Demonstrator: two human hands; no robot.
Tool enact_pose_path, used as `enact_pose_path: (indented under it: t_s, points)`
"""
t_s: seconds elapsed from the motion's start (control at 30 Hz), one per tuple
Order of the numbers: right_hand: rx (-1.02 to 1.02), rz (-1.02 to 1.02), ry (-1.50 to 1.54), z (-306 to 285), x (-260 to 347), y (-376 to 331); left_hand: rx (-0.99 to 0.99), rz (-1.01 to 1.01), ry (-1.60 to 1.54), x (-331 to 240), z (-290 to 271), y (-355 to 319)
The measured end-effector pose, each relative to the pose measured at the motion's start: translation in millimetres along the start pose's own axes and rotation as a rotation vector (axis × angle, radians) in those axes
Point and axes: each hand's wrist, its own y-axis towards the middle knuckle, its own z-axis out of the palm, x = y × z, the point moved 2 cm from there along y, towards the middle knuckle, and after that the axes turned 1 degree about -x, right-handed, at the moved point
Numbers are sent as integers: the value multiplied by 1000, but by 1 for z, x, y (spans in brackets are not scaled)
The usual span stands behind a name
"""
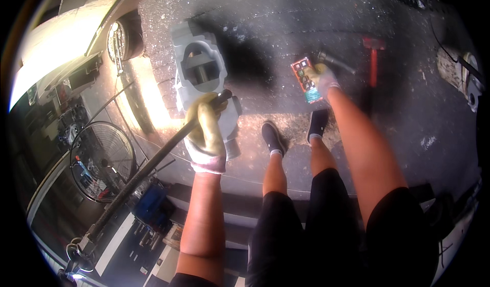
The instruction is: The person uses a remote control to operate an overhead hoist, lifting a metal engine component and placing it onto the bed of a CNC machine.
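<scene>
Dark rough floor [286,26] is seen under everything, sunlit patch on the left. Grey cast metal part [201,77] is hung just beyond and partly behind the left hand [205,134], rectangular opening in its upper half. Long dark bar [148,164] is run from the lower left up through the left grip, tip poking out just above the knuckles, close against the grey part. Left grip is wrapped tight round the bar, yellow glove on. Round wire-guard fan [102,162] is seen well left of and below that grip. Red-handled hammer [374,62] is laid on the floor just right of the right hand [322,80]. Right grip, gloved, is closed round an orange push-button pendant controller [305,80], held face up. Two dark shoes are seen on the floor between both grips.
</scene>
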Motion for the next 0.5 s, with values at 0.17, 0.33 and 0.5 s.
enact_pose_path:
  t_s: [0.17, 0.33, 0.5]
  points:
    - [-76, -9, 255, 7, 3, -12, 15, 59, 36, 5, -2, -2]
    - [-44, -6, 275, 13, 0, -9, 17, 62, -1, 9, -3, -12]
    - [-122, -104, 84, -2, -38, 11, 31, 45, -17, 3, 4, -23]
